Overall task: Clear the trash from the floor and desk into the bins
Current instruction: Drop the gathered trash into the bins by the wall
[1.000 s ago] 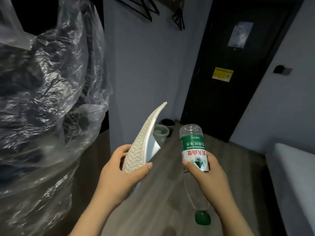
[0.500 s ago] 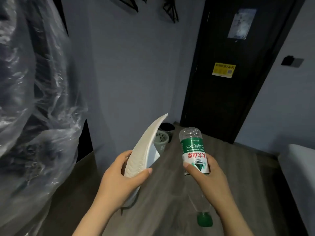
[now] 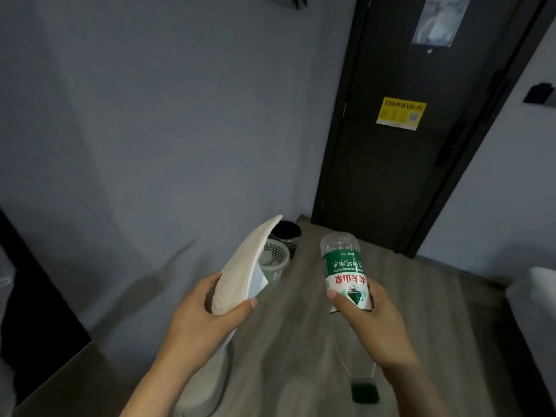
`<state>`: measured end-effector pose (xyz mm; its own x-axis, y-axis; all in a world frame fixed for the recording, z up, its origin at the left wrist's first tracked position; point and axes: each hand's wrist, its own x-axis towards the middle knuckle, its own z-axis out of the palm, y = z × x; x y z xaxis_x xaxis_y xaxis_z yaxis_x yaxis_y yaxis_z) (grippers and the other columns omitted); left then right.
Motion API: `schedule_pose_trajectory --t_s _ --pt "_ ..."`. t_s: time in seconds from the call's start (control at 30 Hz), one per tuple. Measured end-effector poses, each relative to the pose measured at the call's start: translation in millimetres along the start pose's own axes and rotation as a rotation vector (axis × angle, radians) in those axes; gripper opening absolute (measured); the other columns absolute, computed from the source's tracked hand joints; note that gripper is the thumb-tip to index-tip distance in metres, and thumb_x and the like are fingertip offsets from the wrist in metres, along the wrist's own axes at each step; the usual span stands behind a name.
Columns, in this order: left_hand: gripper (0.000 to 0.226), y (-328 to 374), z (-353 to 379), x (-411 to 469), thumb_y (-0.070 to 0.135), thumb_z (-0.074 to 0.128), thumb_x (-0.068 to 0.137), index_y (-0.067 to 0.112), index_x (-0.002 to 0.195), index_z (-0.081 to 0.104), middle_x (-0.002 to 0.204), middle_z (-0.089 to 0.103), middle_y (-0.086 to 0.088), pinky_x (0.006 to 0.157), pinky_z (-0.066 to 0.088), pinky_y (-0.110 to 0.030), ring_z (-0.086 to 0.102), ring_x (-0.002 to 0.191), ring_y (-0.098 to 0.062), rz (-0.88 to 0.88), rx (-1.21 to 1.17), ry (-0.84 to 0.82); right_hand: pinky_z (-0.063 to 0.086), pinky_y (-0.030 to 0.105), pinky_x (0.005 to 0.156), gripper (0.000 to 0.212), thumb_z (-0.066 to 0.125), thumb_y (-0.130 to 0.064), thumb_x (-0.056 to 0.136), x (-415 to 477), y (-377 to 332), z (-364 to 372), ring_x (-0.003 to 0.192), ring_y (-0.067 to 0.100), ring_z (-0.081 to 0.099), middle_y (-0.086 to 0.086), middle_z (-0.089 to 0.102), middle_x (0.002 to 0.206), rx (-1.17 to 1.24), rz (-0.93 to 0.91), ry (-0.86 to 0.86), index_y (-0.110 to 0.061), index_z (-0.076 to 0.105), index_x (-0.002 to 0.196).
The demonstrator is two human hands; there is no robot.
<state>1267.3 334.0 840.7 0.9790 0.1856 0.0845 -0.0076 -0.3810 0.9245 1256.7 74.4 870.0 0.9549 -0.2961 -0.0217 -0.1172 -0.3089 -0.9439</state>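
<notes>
The left thumb [image 3: 242,306] lies across the front of a flat white slipper with a ribbed sole [image 3: 240,267], the other fingers curled behind its edge, so the left hand [image 3: 204,323] holds it firmly at the heel end. Its long axis rises from the palm up and forward, toe curving away. The right thumb [image 3: 341,300] presses on the label of a clear empty plastic water bottle [image 3: 341,260], fingers wrapped round the far side; the right hand [image 3: 373,329] grips it at mid-body. The bottle stands nearly upright but inverted, its green cap [image 3: 364,392] low near the wrist and its base pointing up and ahead.

Both pieces of trash are thus in hand and off the wooden floor [image 3: 301,326]. The grey-green perforated plastic bin [image 3: 276,261] and the black round bin [image 3: 287,231] behind it stand ahead, against the grey wall beside the dark door [image 3: 391,176]. They lie left of centre, directly past the slipper's toe, so the left hand looks the nearer; the bottle must travel forward and leftward.

The green and red label, upside down, reads 农夫山泉 with "DRINKING WATER". The yellow sticker [image 3: 401,113] on the door shows "Wi-Fi".
</notes>
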Motion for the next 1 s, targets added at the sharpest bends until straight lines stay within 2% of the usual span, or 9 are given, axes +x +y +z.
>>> schedule_pose_trajectory --t_s 0.1,0.17,0.23,0.37,0.47,0.6,0.8,0.9,1.0 --pt "0.061 -12 16 67 0.067 0.074 0.047 0.045 0.102 0.060 0.097 0.060 0.039 0.057 0.040 -0.001 0.052 0.087 0.025 0.009 0.022 -0.006 0.048 0.025 0.060 0.029 0.076 -0.041 0.076 62 -1 23 0.075 0.009 0.064 -0.008 0.065 0.087 -0.016 0.019 0.049 -0.034 0.053 0.092" --pt "0.060 -17 21 103 0.071 0.069 0.045 0.047 0.098 0.059 0.097 0.064 0.026 0.059 0.039 -0.005 0.053 0.087 0.021 0.010 0.049 -0.012 0.054 0.033 0.065 0.028 0.076 -0.038 0.076 93 -6 37 0.076 0.012 0.064 -0.004 0.066 0.087 -0.032 0.027 0.054 -0.030 0.055 0.092" --pt "0.059 -24 23 145 0.072 0.069 0.048 0.046 0.100 0.058 0.102 0.062 0.018 0.063 0.041 -0.012 0.057 0.086 0.013 0.008 0.110 -0.049 0.057 0.042 0.072 0.029 0.075 -0.038 0.077 127 -10 53 0.077 0.016 0.065 -0.001 0.065 0.088 -0.080 0.055 0.030 -0.026 0.056 0.095" --pt "0.060 -26 31 231 0.073 0.069 0.049 0.044 0.101 0.058 0.104 0.063 0.012 0.072 0.050 -0.025 0.061 0.087 0.002 -0.010 0.162 -0.121 0.058 0.048 0.070 0.036 0.072 -0.047 0.076 195 -18 77 0.072 0.017 0.067 -0.001 0.068 0.084 -0.156 0.066 0.020 -0.024 0.057 0.100" --pt "0.057 -25 47 278 0.073 0.068 0.048 0.043 0.097 0.059 0.102 0.063 0.010 0.071 0.050 -0.026 0.061 0.086 0.000 -0.023 0.184 -0.173 0.059 0.045 0.071 0.042 0.071 -0.053 0.073 236 -16 85 0.074 0.014 0.066 -0.005 0.067 0.087 -0.175 0.109 0.024 -0.033 0.052 0.105" --pt "0.056 -27 80 337 0.073 0.068 0.047 0.044 0.094 0.058 0.101 0.062 0.010 0.067 0.048 -0.025 0.061 0.083 0.000 -0.052 0.209 -0.196 0.054 0.029 0.057 0.042 0.072 -0.049 0.076 302 -10 90 0.068 0.011 0.065 -0.006 0.067 0.086 -0.150 0.131 0.037 -0.030 0.054 0.109" --pt "0.070 -28 144 436 0.071 0.069 0.047 0.037 0.108 0.060 0.107 0.062 0.005 0.080 0.055 -0.036 0.064 0.090 -0.010 -0.105 0.258 -0.232 0.051 0.027 0.057 0.030 0.074 -0.037 0.080 429 4 91 0.070 0.011 0.065 -0.003 0.068 0.085 -0.082 0.119 -0.016 -0.026 0.056 0.102" --pt "0.066 -26 178 481 0.066 0.072 0.051 0.034 0.108 0.061 0.105 0.062 0.005 0.079 0.053 -0.035 0.062 0.089 -0.011 -0.144 0.328 -0.245 0.046 0.018 0.051 0.029 0.073 -0.036 0.080 495 8 83 0.069 0.008 0.064 -0.004 0.067 0.085 -0.079 0.127 -0.054 -0.026 0.055 0.101" --pt "0.059 -32 207 522 0.057 0.076 0.064 0.028 0.112 0.059 0.109 0.059 0.001 0.080 0.050 -0.032 0.059 0.095 -0.017 -0.177 0.445 -0.253 0.047 0.022 0.055 0.031 0.074 -0.037 0.080 550 11 78 0.072 0.011 0.065 -0.003 0.066 0.087 -0.099 0.123 -0.075 -0.024 0.055 0.102"
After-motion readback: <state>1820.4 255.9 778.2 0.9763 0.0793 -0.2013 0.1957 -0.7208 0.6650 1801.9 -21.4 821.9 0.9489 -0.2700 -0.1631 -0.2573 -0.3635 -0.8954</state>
